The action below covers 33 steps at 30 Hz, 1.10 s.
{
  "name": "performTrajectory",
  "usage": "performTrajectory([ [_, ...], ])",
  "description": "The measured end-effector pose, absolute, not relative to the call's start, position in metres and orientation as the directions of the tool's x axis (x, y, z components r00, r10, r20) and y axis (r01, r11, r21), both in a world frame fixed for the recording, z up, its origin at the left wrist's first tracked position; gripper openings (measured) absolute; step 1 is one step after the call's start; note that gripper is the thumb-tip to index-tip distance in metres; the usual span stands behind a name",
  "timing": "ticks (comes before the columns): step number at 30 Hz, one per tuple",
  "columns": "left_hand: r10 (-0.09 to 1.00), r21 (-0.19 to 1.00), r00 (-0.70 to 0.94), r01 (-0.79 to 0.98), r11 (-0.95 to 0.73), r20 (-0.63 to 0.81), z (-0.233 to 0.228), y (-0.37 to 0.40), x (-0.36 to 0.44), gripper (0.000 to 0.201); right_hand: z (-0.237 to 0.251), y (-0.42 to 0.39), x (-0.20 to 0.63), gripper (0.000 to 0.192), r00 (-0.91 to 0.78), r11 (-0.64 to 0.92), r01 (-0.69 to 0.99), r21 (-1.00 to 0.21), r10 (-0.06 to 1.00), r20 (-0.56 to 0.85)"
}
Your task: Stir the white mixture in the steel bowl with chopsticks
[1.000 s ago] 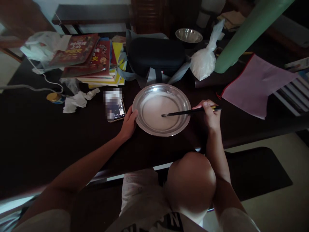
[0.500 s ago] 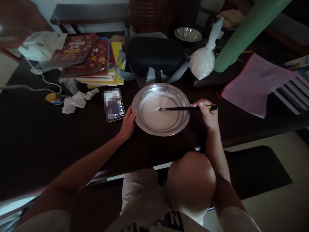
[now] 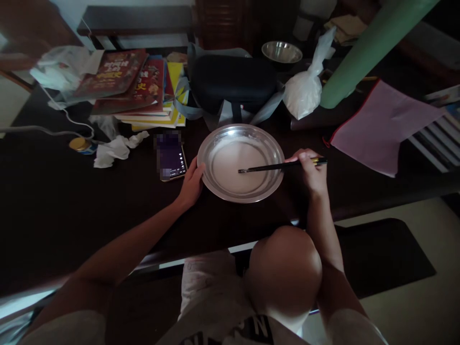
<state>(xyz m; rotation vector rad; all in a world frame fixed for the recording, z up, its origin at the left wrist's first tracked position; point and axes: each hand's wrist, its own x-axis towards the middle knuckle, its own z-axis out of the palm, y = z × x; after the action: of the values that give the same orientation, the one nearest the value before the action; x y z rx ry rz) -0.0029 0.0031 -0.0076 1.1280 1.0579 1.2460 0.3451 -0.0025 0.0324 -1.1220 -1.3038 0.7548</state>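
A shiny metal bowl stands on the dark table, holding a pale, milky liquid. My left hand grips the bowl's left rim, thumb on the edge and fingers around the outer side. In my right hand, closed at the right of the bowl, are dark chopsticks with gold-marked ends. Their tips, wet with whitish stuff, dip into the liquid near the middle. Some white residue clings to the bowl's far inner wall. A phone with a lit screen lies just left of the bowl.
Behind the bowl sits a black case with grey straps. A tied bag of white powder, a green pole and pink cloth are at right. Stacked books, crumpled tissue and a small jar are at left.
The chopstick tips have shifted slightly toward me through the liquid, and the chopsticks slant more. My left hand keeps its hold on the rim. The phone's picture has changed.
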Motion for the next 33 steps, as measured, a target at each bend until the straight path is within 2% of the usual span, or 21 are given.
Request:
performTrajectory([
  [3,0.999,0.987,0.036,-0.158,-0.002,0.008,-0.0076,0.003,-0.0026,0.056,0.033,-0.0021,0.3441,0.039,0.102,0.336,0.182,-0.924,0.929,0.357],
  [7,0.999,0.987,0.036,-0.159,0.008,-0.002,-0.0079,0.003,-0.0021,0.056,0.0336,-0.0016,0.3439,0.046,0.236,0.316,0.176,-0.932,0.906,0.352],
  [13,1.0,0.986,0.016,-0.166,0.002,0.001,-0.0088,0.0035,-0.002,0.051,0.0348,-0.0021,0.3429,0.038,0.092,0.339,0.199,-0.92,0.928,0.362],
  [17,0.999,0.987,0.046,-0.159,-0.002,0.009,-0.0089,0.0035,-0.0024,0.05,0.0333,-0.0021,0.3437,0.045,0.228,0.318,0.185,-0.93,0.906,0.355],
  [22,1.0,0.987,0.025,-0.163,0.006,-0.002,-0.0077,0.0032,-0.0018,0.053,0.032,-0.0018,0.3436,0.039,0.097,0.327,0.182,-0.927,0.932,0.348],
  [27,0.999,0.989,0.036,-0.148,-0.01,0.015,-0.007,0.0032,-0.0016,0.055,0.033,-0.0017,0.3446,0.045,0.232,0.314,0.184,-0.931,0.907,0.352],
  [31,0.999,0.993,0.043,-0.117,-0.019,0.025,-0.0091,0.0037,-0.0029,0.057,0.0321,-0.0016,0.3459,0.041,0.101,0.317,0.212,-0.924,0.934,0.344],
  [33,0.999,0.993,0.036,-0.118,-0.014,0.019,-0.0102,0.0037,-0.0033,0.056,0.0316,-0.0015,0.3464,0.04,0.112,0.321,0.217,-0.922,0.93,0.351],
])
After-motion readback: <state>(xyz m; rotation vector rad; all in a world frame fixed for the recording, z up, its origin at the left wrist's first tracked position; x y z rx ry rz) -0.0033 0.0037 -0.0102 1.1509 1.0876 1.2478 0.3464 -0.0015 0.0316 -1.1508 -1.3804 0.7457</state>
